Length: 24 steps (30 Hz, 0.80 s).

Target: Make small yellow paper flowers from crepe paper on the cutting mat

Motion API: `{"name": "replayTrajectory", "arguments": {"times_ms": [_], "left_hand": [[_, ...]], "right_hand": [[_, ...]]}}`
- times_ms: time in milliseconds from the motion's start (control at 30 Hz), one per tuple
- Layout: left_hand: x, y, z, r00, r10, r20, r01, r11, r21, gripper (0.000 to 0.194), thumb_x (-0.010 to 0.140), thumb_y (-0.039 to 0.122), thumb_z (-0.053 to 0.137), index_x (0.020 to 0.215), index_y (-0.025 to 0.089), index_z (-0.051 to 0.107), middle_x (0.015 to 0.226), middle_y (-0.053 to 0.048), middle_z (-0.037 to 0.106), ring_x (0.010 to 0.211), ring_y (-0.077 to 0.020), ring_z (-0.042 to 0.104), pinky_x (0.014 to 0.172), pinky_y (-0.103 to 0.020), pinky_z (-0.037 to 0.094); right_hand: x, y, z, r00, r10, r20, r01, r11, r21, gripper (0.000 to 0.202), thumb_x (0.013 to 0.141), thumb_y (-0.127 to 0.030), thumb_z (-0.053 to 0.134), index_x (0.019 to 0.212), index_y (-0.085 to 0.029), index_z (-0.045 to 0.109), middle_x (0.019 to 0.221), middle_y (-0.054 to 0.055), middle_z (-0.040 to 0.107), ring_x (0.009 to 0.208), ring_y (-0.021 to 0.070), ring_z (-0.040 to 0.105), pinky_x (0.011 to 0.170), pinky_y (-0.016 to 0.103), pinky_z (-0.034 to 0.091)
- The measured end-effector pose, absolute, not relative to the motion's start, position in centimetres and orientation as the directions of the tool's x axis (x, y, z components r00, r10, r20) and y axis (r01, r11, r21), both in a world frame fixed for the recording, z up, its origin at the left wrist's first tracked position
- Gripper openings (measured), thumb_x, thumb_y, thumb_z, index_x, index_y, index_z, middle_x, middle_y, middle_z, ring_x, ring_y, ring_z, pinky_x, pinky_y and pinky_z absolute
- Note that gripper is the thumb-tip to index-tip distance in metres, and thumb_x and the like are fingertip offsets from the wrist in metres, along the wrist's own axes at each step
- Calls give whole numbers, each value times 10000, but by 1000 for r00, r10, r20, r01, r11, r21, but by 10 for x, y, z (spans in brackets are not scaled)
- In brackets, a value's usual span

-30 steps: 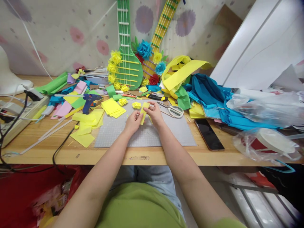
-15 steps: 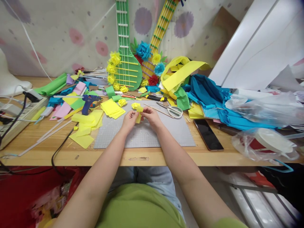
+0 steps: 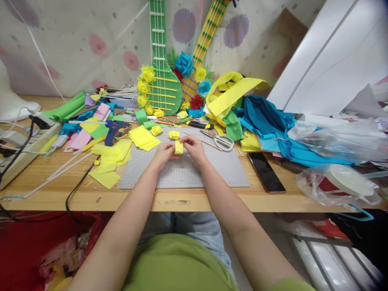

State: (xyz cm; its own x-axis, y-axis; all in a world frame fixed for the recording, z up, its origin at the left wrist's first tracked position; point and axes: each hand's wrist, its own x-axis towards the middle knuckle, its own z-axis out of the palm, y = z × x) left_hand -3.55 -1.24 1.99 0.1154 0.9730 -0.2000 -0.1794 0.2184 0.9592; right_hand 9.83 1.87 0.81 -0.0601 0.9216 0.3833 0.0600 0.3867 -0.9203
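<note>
Between my two hands is a small folded piece of yellow paper [image 3: 179, 148], held over the grey cutting mat [image 3: 182, 176]. My left hand [image 3: 164, 155] pinches its left side, and my right hand [image 3: 194, 148] grips its upper right edge. Just beyond the fingers lies a yellow paper flower [image 3: 173, 135], with another yellow flower [image 3: 157, 130] to its left. A stack of yellow paper squares [image 3: 143, 138] rests at the mat's upper left. Scissors [image 3: 223, 142] and a thin stick [image 3: 209, 143] lie right of my right hand.
A blue glue gun [image 3: 112, 131] stands left of the mat, near loose yellow sheets [image 3: 106, 178]. A green paper instrument [image 3: 165, 91] and a yellow one [image 3: 207, 36] lean on the wall. At right are a phone [image 3: 266, 171], blue paper [image 3: 266, 117] and a bagged cup [image 3: 342, 182].
The yellow paper has turned so that a flatter, squarer face shows, and it sits slightly lower. My hands have shifted a little, the left one down.
</note>
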Motion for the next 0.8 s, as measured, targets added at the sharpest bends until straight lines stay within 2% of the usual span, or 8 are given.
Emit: {"name": "replayTrajectory", "arguments": {"times_ms": [100, 233, 300, 367, 600, 800], "left_hand": [[-35, -12, 21, 106, 972, -208, -183, 225, 957, 189, 673, 279, 607, 775, 120, 612, 703, -69, 668, 606, -168, 647, 548, -266, 519], [-36, -11, 22, 113, 966, -231, -219, 251, 943, 311, 717, 414, 557, 758, 112, 616, 678, -84, 664, 602, -189, 646, 552, -305, 527], [-35, -11, 22, 103, 971, -216, -207, 233, 950, 330, 678, 431, 609, 754, 109, 613, 693, -84, 663, 606, -191, 646, 554, -309, 529], [-34, -13, 22, 89, 976, -197, -184, 210, 960, 320, 613, 382, 685, 764, 110, 608, 719, -72, 662, 604, -179, 642, 546, -293, 527], [-31, -13, 18, 37, 984, -177, -180, 180, 967, 248, 603, 275, 707, 748, 111, 592, 704, -42, 648, 609, -130, 618, 526, -247, 524], [-29, -12, 16, 25, 987, -157, -182, 158, 970, 228, 619, 258, 692, 755, 108, 589, 682, -34, 645, 596, -126, 616, 509, -235, 513]], "right_hand": [[98, 17, 8, -55, 900, 432, 146, 435, -888, 172, 618, -116, 456, 643, -199, 604, 759, 6, 565, 754, 130, 532, 691, 264, 429], [98, 14, 7, -66, 888, 455, 195, 459, -867, 193, 644, -121, 444, 657, -215, 612, 794, 14, 561, 754, 133, 527, 673, 265, 428], [98, 14, 7, -65, 891, 450, 203, 454, -868, 190, 653, -128, 448, 655, -222, 612, 794, 10, 560, 749, 133, 522, 656, 261, 424], [98, 15, 6, -55, 899, 434, 194, 436, -879, 179, 653, -136, 454, 649, -225, 610, 788, 6, 561, 749, 133, 518, 650, 258, 424], [98, 17, 5, -55, 955, 293, 42, 295, -954, 122, 643, -191, 500, 720, -215, 591, 815, -5, 573, 690, 117, 518, 658, 275, 449], [99, 16, 10, -156, 981, 118, -161, 92, -983, 245, 647, -309, 577, 870, -211, 551, 737, -20, 590, 665, 115, 548, 636, 273, 458]]}}
